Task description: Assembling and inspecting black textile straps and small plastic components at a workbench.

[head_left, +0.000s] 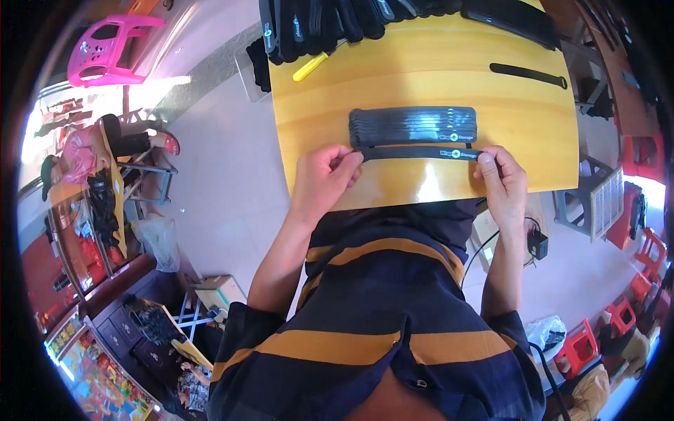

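Observation:
A black strap [414,153] with a pale printed label is stretched level between my hands, just above the near edge of the yellow wooden table [323,91]. My left hand [326,175] pinches its left end between thumb and fingers. At the other end, my right hand [503,177] grips the strap the same way. Directly beyond it lies a neat row of similar black straps [413,125], overlapping one another. One single black strap [528,75] with a ring at its end rests farther off to the right.
Bundles of black straps [323,28] heap along the table's far left edge, beside a yellow-handled tool [310,67]. A long black object [511,22] lies at the far right. A pink plastic stool [105,50] stands on the floor to the left, where another person sits.

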A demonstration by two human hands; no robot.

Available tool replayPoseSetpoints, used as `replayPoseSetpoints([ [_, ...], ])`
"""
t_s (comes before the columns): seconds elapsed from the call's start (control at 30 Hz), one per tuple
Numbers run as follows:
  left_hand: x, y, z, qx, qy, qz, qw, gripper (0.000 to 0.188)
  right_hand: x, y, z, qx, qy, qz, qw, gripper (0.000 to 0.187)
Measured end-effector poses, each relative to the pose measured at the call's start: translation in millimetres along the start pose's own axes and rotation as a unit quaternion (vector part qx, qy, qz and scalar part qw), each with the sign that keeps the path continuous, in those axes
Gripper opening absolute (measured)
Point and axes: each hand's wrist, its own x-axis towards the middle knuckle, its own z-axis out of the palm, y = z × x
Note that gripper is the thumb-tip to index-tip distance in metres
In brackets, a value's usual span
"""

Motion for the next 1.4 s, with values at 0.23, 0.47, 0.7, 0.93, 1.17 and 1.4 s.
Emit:
replayPoseSetpoints([
  [0.23,4,5,-3,0.022,0.003,-0.009,1.0,0.021,16,3,0,-0.009,-0.009,0.011,1.0,0.016],
  [0.47,10,7,-4,0.045,-0.012,-0.027,0.999,0.022,24,1,0,-0.017,-0.005,0.026,0.999,0.015],
  [0.7,14,6,-6,0.076,-0.018,-0.037,0.996,0.022,27,-4,1,-0.032,-0.006,0.04,0.999,0.016],
  [0.93,15,8,-6,0.064,-0.018,-0.039,0.997,0.022,30,-5,1,-0.035,-0.008,0.053,0.998,0.015],
  [1.17,16,7,-6,0.069,-0.016,-0.038,0.997,0.021,31,-3,2,-0.051,-0.002,0.055,0.997,0.016],
  [1.4,16,9,-5,0.076,-0.011,-0.039,0.996,0.022,31,-1,2,-0.068,-0.002,0.047,0.997,0.016],
])
